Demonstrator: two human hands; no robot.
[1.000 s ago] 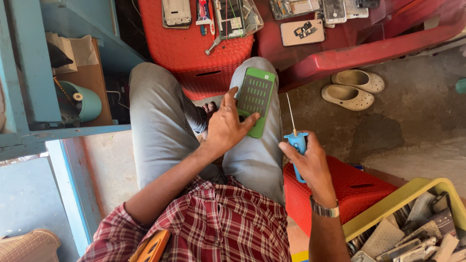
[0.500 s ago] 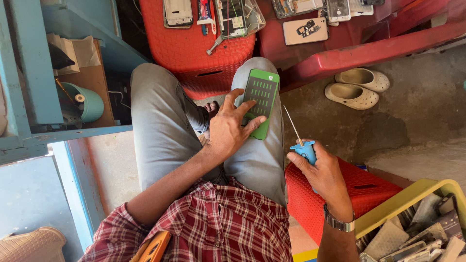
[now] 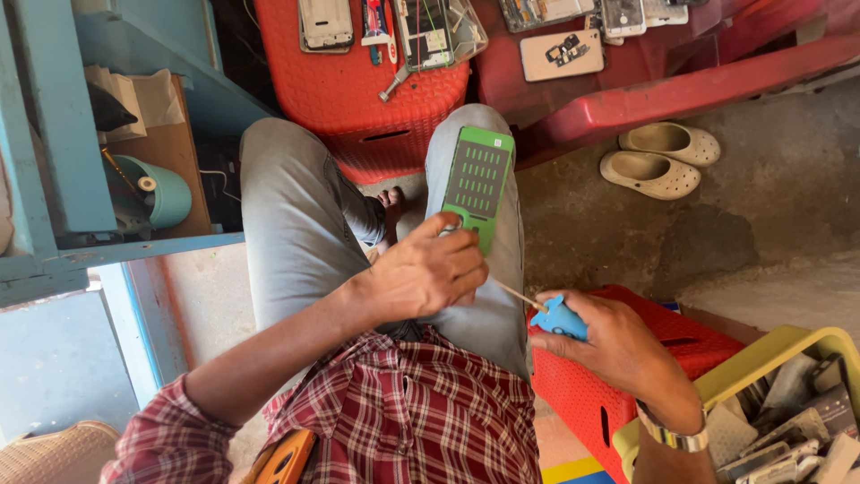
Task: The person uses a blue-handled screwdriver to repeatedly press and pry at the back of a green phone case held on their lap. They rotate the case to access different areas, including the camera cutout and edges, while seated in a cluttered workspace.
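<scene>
Left hand (image 3: 428,273) pinches lower end of flat green plastic circuit panel (image 3: 477,184) lying on knee; light, stiff, prob. fragile, so grip by edges. Right hand (image 3: 609,341) closed on blue-handled thin-shaft screwdriver (image 3: 555,318), tip just below left hand.

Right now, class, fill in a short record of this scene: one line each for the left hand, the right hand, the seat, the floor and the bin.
Left hand: left hand holds the lower end of a green circuit board lying on the right thigh.
Right hand: right hand grips a blue-handled tool, its thin shaft pointing toward the left hand.
Seat: red stool beside the right leg.
Floor: pair of cream clogs.
Bin: yellow bin with grey scrap parts.
</scene>
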